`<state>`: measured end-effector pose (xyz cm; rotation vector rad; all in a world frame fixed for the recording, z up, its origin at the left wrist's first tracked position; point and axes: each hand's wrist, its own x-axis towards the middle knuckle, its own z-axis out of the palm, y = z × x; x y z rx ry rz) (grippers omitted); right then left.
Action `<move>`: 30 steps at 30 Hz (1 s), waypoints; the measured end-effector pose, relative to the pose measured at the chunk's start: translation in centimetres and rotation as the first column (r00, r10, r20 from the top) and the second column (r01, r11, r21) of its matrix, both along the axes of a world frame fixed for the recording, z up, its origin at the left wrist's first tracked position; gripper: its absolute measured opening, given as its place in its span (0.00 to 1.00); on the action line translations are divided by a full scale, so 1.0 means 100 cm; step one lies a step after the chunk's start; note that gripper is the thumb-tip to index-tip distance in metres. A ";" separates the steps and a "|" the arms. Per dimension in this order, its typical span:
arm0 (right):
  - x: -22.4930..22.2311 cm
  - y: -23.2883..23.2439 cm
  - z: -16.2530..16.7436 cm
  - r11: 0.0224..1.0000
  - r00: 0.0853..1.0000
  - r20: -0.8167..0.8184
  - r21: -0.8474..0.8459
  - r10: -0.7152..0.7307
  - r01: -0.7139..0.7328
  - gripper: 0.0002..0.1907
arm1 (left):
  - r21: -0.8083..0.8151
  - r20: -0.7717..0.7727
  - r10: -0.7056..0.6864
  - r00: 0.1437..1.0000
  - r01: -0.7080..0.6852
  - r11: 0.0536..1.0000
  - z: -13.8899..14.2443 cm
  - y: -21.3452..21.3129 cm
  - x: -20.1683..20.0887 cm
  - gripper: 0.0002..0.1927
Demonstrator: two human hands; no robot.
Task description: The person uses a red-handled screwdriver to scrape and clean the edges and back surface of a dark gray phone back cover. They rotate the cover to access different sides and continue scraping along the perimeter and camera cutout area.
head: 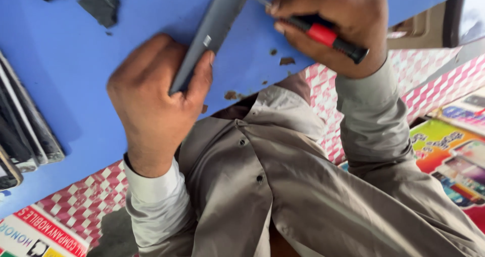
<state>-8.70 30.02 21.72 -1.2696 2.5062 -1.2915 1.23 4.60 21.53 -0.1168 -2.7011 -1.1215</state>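
Left hand clamped on grey phone at 12 o'clock on blue table, right hand gripping red-black screwdriver, dark scraps at 11 o'clock, stacked phones at 9 o'clock.

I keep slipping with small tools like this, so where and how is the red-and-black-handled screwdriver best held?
Grip the red-and-black-handled screwdriver around its thick handle, coming from above, as the right hand does. The handle lies slanted, its black end free, its thin metal tip towards the grey flat part that the left hand steadies.
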 end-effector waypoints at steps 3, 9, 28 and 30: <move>-0.010 -0.006 0.001 0.999 0.998 -0.041 0.003 0.040 -0.040 0.09 | -0.004 0.005 0.005 1.000 -0.005 1.000 0.001 -0.004 -0.007 0.15; -0.029 -0.008 0.002 0.992 0.989 -0.120 0.103 0.088 -0.076 0.10 | 0.131 0.030 0.037 0.999 -0.040 0.991 0.000 0.001 -0.021 0.14; -0.080 -0.017 -0.018 0.986 0.983 -0.149 0.146 0.103 -0.081 0.11 | 0.172 0.104 0.045 0.994 -0.063 0.983 -0.017 0.004 -0.083 0.23; -0.082 -0.019 -0.024 0.986 0.986 -0.146 0.156 0.082 -0.059 0.11 | 0.191 0.134 0.064 0.989 -0.089 0.978 -0.023 0.005 -0.084 0.22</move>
